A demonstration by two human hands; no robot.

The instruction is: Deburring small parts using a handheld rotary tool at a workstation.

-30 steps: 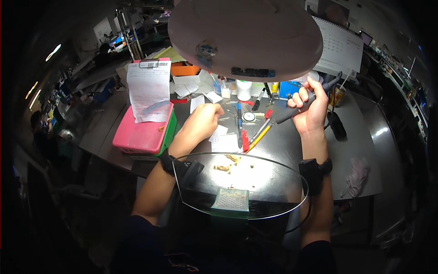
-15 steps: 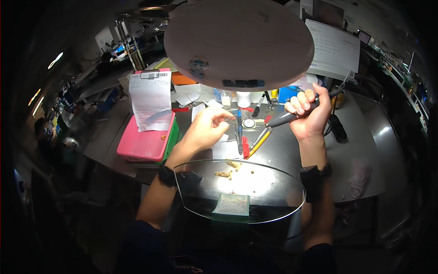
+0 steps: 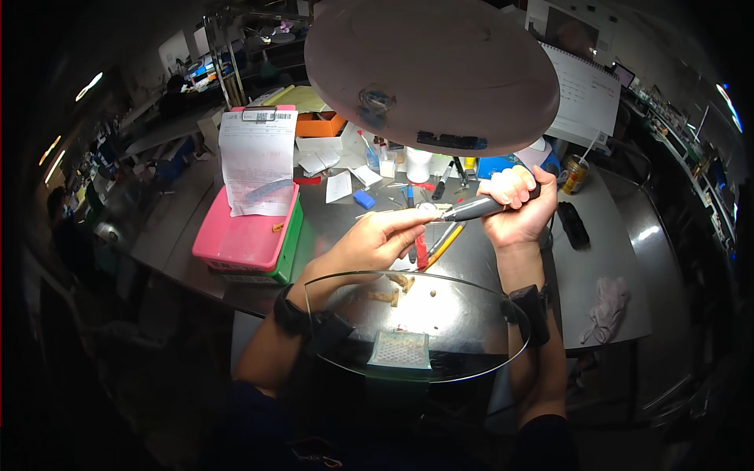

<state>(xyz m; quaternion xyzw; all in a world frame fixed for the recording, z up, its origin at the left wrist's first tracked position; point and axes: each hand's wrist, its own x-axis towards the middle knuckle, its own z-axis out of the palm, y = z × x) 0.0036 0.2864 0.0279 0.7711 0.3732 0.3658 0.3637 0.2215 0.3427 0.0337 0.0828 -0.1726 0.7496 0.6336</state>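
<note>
My right hand [image 3: 512,206] is wrapped round a dark grey handpiece with a metal nose [image 3: 477,208], like a rotary tool, which points left. The fingers of my left hand [image 3: 377,239] are pressed together in a pinch right at that nose. Whatever they hold there is too small to make out. Below and behind the fingertips lie a yellow-handled tool [image 3: 444,248], a red piece [image 3: 422,253] and a blue and black pen-like tool [image 3: 411,194]. A small round white-faced item [image 3: 427,206] is partly hidden behind my left fingertips.
A round lamp head [image 3: 432,71] hangs over the bench. A clear curved shield [image 3: 416,379] lies between my forearms, with brown pieces [image 3: 385,297] beyond it. Left stands a pink-lidded green box [image 3: 243,247] with a clipboard paper [image 3: 255,169]. Right are a can [image 3: 576,175] and a cloth [image 3: 609,310].
My left hand has moved right and slightly down, from the small tools to the handpiece nose. My right hand has tilted the handpiece flatter. The view has shifted slightly.
</note>
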